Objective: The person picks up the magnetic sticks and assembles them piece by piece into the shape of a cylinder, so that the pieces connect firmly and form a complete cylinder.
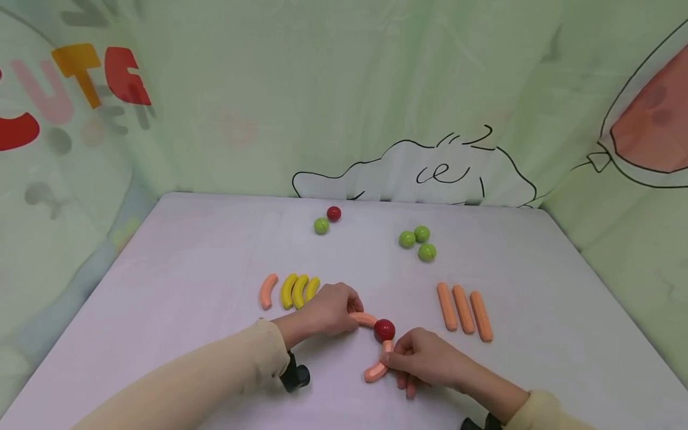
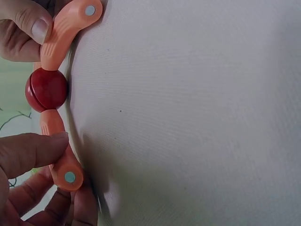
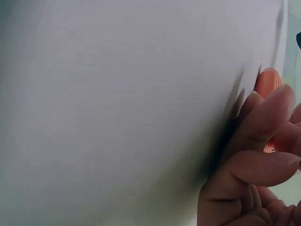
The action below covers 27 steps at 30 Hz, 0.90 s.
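My left hand [image 1: 332, 309] pinches a curved orange toy stick [image 2: 52, 123] between thumb and fingers. A second curved orange stick [image 1: 375, 373] is pinched by my right hand [image 1: 424, 359], nearer the body. Between the two sits a red grooved ball [image 1: 384, 330], touching an end of each stick. In the left wrist view, a round silvery disc shows on the free end of each stick. The right wrist view shows my right fingers [image 3: 263, 127] and only part of an orange stick [image 3: 268, 81]; the ball is hidden there.
Left of my hands lie another curved orange stick [image 1: 267, 291] and several curved yellow sticks [image 1: 288, 291]. Three straight orange sticks [image 1: 464, 309] lie to the right. Farther back are three green balls [image 1: 421, 233], another green ball [image 1: 321, 226] and a red ball [image 1: 334, 214]. A printed curtain [image 1: 344, 89] surrounds the table.
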{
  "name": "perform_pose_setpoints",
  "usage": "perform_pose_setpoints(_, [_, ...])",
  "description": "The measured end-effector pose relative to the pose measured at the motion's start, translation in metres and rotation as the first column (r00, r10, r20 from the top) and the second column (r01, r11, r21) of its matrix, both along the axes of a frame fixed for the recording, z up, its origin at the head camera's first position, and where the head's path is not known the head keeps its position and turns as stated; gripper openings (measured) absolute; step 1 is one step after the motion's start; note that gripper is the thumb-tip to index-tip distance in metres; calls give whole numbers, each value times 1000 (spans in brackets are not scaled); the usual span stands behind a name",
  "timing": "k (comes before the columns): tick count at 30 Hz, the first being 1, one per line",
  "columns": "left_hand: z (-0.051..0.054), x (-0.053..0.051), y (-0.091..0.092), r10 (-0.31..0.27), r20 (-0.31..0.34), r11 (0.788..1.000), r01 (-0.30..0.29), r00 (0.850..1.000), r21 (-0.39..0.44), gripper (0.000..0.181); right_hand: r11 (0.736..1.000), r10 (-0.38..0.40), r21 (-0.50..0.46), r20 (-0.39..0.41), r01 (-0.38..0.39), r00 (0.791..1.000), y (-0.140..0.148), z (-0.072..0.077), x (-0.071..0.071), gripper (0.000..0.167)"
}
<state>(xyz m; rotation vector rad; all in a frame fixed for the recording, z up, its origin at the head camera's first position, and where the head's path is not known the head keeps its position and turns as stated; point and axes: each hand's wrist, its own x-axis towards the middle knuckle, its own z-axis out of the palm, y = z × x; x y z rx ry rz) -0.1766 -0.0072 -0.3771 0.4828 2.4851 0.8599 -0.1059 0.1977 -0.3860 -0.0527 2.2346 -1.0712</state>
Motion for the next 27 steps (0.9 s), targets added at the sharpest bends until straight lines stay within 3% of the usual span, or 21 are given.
perform_pose_setpoints(4, [0,0,-1,10,2,1000,-10,1000,13,15,999,2,43,-30,0,1000,5,3,-4,32])
perform_pose_setpoints(8, [0,-2,-1,1,2,1000,-2,1000,25,14,992,-76,89,-93,85,993,8,7,-15,26])
perform_pose_setpoints(13, [-3,-4,-2,-20,-4,999,21,1000,41,14,997,-71,3,-111,72,991,8,1,-24,33])
perform_pose_setpoints(19, [-8,-5,-2,-25,-30,997,28,999,78,17,996,-77,-55,-95,72,993,6,-4,-24,33])
perform_pose_setpoints(22, [-8,0,-5,-10,-90,997,17,996,75,28,994,-97,-60,-100,91,990,3,-5,-23,32])
perform_pose_setpoints(27, [-2,21,-17,-5,-247,996,28,969,88,28,986,-164,-22,-90,163,982,-3,-3,-19,29])
